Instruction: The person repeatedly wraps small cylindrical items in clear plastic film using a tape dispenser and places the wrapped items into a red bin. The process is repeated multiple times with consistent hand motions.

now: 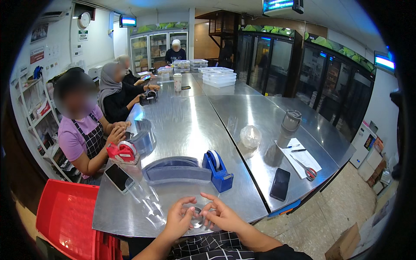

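My left hand and my right hand are close together over the near edge of a steel table. Between their fingers is a small clear ring-shaped piece, partly hidden; whether either hand grips it is unclear. Clear plastic pieces lie to the left of my left hand. Beyond my hands sits a stack of curved clear plastic strips, and at its right end stands a blue tape dispenser. Farther left, a red tape dispenser stands beside another curved stack of strips.
A phone lies at left, another at right. Scissors and pens rest on paper near a grey tumbler and a translucent ball-shaped item. Several people are around the table. Red crates stand at lower left.
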A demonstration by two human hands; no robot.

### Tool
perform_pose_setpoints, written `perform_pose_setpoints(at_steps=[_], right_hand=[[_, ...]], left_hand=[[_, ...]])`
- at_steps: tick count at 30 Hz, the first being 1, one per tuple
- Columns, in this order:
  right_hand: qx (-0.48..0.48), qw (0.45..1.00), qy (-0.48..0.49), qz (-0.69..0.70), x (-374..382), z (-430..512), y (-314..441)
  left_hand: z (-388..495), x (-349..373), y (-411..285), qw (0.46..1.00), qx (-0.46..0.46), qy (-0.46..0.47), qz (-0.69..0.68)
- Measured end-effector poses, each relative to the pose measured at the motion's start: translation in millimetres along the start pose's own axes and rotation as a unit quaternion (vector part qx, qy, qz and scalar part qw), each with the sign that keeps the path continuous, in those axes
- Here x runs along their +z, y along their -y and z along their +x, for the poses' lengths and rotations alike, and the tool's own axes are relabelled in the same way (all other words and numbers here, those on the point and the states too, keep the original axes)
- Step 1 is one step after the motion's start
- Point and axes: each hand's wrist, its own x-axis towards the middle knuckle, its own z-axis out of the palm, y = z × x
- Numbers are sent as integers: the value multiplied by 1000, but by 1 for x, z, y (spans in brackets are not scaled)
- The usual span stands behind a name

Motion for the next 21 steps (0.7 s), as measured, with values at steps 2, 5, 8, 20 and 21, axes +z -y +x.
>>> perform_pose_setpoints(at_steps=[2,5,8,20,21], right_hand=[[-33,997,-48,53,1,5,-2],[-74,987,-79,117,-4,3,-6],[-73,982,-75,158,-11,1,-15],[-100,956,4,275,3,-4,-24],[-106,975,-25,196,6,-5,-23]], left_hand=[[-1,-2,2,999,-4,30,-22],[-3,-4,5,996,58,58,19],[-3,-4,8,974,148,62,161],[-11,4,-1,917,236,84,309],[-13,4,-3,925,225,89,293]])
